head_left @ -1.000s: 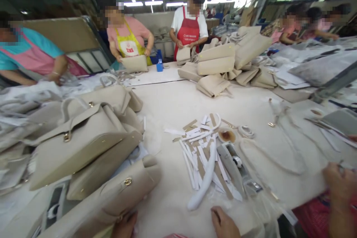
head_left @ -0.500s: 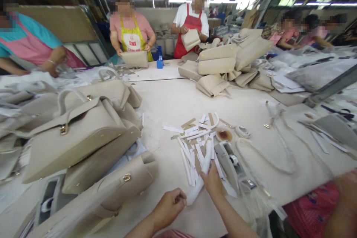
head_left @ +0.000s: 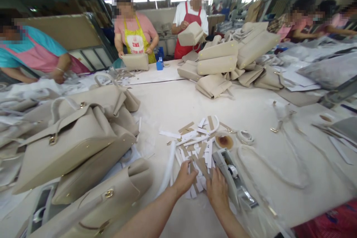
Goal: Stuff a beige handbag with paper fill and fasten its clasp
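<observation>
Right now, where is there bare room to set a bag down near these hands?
Bare tabletop lies between the beige handbags, the stacked beige bags and the white strips. It is crowded at the left hand and right hand, among the strips and beside the tape dispenser.

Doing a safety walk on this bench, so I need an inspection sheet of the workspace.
Surface: cream-covered work table, scraps scattered on it.
Job's things: white and tan strips in a loose pile, under the left hand and right hand.
Clutter: beige handbags, a dish with brown residue, a grey tape dispenser, loose bag straps.
Grips: both hands bare; whether they hold strips is unclear.
Cables: nothing seen.
Surroundings: co-worker in a yellow apron, co-worker in a red apron, stacked bag panels.
</observation>
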{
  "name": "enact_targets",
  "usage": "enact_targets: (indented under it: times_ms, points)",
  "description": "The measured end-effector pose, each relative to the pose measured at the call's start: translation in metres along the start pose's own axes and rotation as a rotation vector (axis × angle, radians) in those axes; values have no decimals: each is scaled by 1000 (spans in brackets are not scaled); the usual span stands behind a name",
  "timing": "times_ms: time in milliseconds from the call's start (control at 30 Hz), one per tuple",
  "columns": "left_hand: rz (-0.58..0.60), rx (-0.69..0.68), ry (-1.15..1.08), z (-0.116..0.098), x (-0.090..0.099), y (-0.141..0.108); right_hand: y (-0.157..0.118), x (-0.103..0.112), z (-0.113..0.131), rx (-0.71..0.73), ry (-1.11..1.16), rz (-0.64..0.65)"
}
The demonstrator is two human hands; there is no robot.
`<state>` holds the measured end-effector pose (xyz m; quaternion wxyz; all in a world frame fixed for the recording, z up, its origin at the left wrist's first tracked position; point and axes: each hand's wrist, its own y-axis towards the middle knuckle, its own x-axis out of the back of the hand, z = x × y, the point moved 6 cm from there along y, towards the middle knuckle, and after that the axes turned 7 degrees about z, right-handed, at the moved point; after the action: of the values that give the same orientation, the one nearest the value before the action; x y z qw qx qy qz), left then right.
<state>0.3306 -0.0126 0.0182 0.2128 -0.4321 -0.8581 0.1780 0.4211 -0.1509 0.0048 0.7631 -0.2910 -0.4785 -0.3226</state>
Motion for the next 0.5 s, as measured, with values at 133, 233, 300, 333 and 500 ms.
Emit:
enact_targets:
  times_ms: [133, 233, 300, 333, 500]
  points:
    - [-172, 135, 34, 4, 2, 18, 0, -14, -4, 3, -43, -9]
    - [-149, 197, 31, -2, 2, 27, 8, -18, 3, -15, -48, 8]
    - [-138, 236, 29, -4, 5, 33, 17, -16, 5, -73, -53, 43]
    - [-136, 255, 28, -4, 8, 36, 21, -13, 6, -100, -60, 61]
    - [-68, 305, -1, -4, 14, 49, 29, -1, 12, -118, -103, 153]
